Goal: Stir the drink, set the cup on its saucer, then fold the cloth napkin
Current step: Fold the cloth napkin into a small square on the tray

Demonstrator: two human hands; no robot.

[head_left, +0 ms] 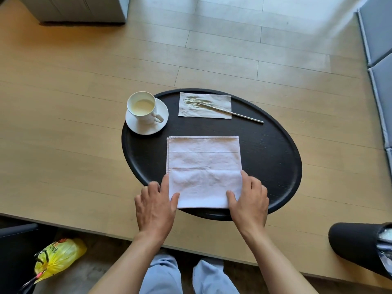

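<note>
Count: one cup (141, 107), one saucer (148, 124), one cloth napkin (204, 170), one paper napkin (205, 106), one metal stirrer (231, 112), one tray (275, 158), two hands.

The cup stands on the saucer at the far left of the tray, handle toward the near right; it holds a pale, creamy drink. Cup and saucer are white, glossy and round.

The cloth napkin lies at the near middle of the tray, folded into a rectangle. It is pale lilac-white woven fabric, lightly creased, with hemmed edges and two horizontal fold lines.

The left hand (156, 205) pinches the napkin's near-left edge, thumb on top. The right hand (249, 201) grips the near-right edge likewise.

The paper napkin, far centre, is stained greenish; the thin stirrer lies slantwise across it.

The tray is black, oval and matte, on a light wood-grain desk (63, 134)
</note>
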